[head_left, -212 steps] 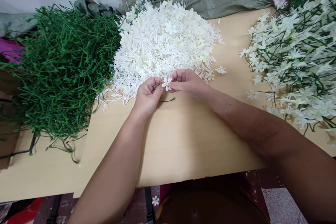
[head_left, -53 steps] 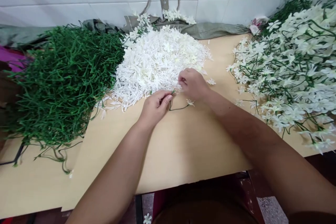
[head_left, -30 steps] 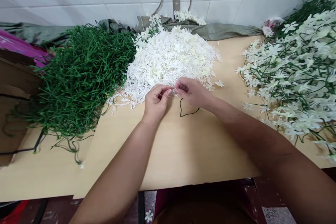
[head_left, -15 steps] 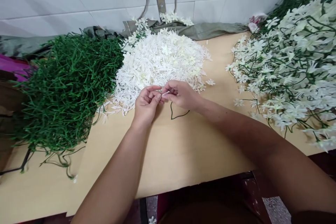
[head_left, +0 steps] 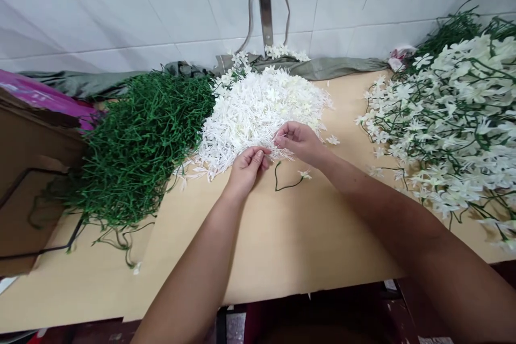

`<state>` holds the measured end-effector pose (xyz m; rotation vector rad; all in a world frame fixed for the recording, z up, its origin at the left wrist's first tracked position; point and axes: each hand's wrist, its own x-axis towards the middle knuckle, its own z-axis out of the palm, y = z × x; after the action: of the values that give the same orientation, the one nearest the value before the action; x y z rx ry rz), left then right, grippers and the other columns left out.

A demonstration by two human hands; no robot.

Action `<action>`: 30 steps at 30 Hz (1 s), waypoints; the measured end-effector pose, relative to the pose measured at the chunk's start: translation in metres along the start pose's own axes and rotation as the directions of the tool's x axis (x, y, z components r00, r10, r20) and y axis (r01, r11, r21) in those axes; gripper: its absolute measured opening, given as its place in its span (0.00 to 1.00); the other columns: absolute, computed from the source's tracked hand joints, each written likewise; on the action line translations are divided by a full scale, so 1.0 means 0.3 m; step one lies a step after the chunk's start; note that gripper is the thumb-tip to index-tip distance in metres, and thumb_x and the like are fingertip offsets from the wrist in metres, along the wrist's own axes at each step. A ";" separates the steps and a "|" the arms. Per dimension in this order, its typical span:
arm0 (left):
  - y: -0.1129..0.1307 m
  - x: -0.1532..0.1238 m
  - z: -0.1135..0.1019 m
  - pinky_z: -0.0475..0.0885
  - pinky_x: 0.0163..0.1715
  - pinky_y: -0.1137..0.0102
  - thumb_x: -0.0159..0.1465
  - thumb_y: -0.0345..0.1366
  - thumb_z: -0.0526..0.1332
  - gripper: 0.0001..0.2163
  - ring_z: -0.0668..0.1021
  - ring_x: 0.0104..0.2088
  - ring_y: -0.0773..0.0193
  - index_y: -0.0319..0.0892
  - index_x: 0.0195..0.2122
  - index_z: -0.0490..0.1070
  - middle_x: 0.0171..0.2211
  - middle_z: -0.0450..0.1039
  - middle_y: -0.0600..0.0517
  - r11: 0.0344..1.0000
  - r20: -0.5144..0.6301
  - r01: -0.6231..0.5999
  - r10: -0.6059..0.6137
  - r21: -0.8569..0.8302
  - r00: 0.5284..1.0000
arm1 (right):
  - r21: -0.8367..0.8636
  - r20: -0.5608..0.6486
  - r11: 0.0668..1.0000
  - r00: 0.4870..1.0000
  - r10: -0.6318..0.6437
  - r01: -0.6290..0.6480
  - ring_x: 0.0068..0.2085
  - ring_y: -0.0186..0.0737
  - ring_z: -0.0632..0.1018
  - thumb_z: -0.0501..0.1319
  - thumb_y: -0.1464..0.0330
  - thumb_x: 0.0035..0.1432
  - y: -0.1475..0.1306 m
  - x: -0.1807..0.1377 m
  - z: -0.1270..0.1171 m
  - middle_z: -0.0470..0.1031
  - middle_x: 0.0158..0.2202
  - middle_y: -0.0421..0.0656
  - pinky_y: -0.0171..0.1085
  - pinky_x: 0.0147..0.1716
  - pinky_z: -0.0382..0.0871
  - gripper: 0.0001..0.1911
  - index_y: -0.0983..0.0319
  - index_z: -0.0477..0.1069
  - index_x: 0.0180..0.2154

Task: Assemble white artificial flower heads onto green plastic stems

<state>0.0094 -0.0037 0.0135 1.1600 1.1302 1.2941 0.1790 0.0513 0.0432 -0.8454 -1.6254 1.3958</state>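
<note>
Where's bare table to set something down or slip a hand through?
Best: table between left forearm and right forearm, below the bent stem. Narrower: strip between white pile and flowered stems, with a loose flower in it. Crowded: around left hand and right hand, against the white pile; green heap at left.

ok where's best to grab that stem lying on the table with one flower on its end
Probably at the bend in the green stem, pinched from the near side of the table. The bend is bare and points toward the person, while the flower at the right end has thin, splayed petals and the white pile lies on the far side.
</note>
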 end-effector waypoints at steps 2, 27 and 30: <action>0.003 0.002 -0.003 0.66 0.24 0.71 0.53 0.53 0.70 0.19 0.70 0.21 0.69 0.41 0.31 0.75 0.20 0.71 0.54 1.000 0.001 0.009 -0.009 -0.017 1.000 | 0.022 -0.011 0.999 0.999 0.036 -0.036 0.30 0.31 0.71 0.68 0.63 0.52 -0.008 0.008 -0.007 0.71 0.27 0.37 0.35 0.34 0.67 0.12 0.62 0.66 0.29; 0.004 0.010 -0.013 0.65 0.23 0.74 0.52 0.40 0.72 0.12 0.70 0.21 0.72 0.42 0.33 0.75 0.23 0.73 0.56 0.991 -0.074 0.002 -0.012 -0.134 0.997 | -0.492 -0.099 0.870 0.990 -0.099 0.038 0.29 0.34 0.67 0.59 0.77 0.56 -0.086 0.155 0.096 0.66 0.26 0.37 0.37 0.32 0.61 0.09 0.60 0.62 0.27; -0.001 0.015 -0.007 0.65 0.23 0.74 0.50 0.40 0.73 0.12 0.70 0.20 0.72 0.42 0.33 0.75 0.22 0.72 0.56 0.993 -0.115 -0.014 0.000 -0.117 0.993 | -0.463 -0.081 0.885 0.992 -0.092 0.045 0.31 0.33 0.69 0.59 0.78 0.56 -0.063 0.152 0.112 0.68 0.28 0.38 0.36 0.35 0.63 0.09 0.61 0.63 0.27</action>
<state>0.0073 0.0008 0.0132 1.0144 1.1181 1.4286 0.1290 0.0736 0.0668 -1.0954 -1.9204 0.9066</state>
